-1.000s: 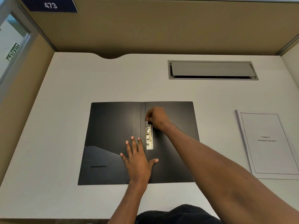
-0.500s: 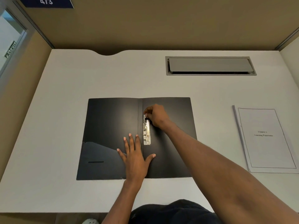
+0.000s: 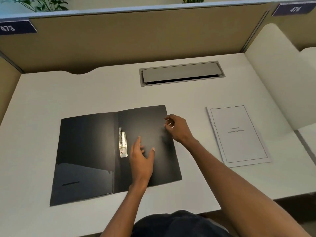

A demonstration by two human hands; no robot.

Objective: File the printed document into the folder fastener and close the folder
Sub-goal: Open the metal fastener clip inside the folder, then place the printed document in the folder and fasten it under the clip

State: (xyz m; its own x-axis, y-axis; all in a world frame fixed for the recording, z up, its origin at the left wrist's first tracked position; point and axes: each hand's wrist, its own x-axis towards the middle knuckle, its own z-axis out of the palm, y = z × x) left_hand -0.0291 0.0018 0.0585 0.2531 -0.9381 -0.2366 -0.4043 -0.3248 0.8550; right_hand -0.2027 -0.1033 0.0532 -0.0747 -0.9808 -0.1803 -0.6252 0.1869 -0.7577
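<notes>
Since the earlier frame the right hand [image 3: 177, 128] had left the top of the metal fastener [image 3: 123, 142] and moved out to the right edge of the black folder [image 3: 89, 151], its fingers loosely curled and holding nothing. The left hand [image 3: 142, 154] had also shifted, from flat beside the fastener's left side to the right leaf of the folder, fingers spread wide and empty, seemingly resting lightly on the cover. The view had swung as well, so the folder sat left of centre in the frame and the partition's second number plate [image 3: 294, 9] showed at the upper right.

The folder lay open and flat on the white desk [image 3: 51, 93], the fastener upright along the spine crease; whether its lever was released could not be told. The printed document [image 3: 239, 134] lay at centre right of the frame, well apart from the folder and not yet picked up.

The document looked like a thin stack of paper: light, floppy, and liable to fan out or slide on the smooth desk. It would probably be best pinched along its left long edge, the sheets kept squared. The folder covers appeared thin, slick and flexible, so pressing one leaf down while loading should steady it.
</notes>
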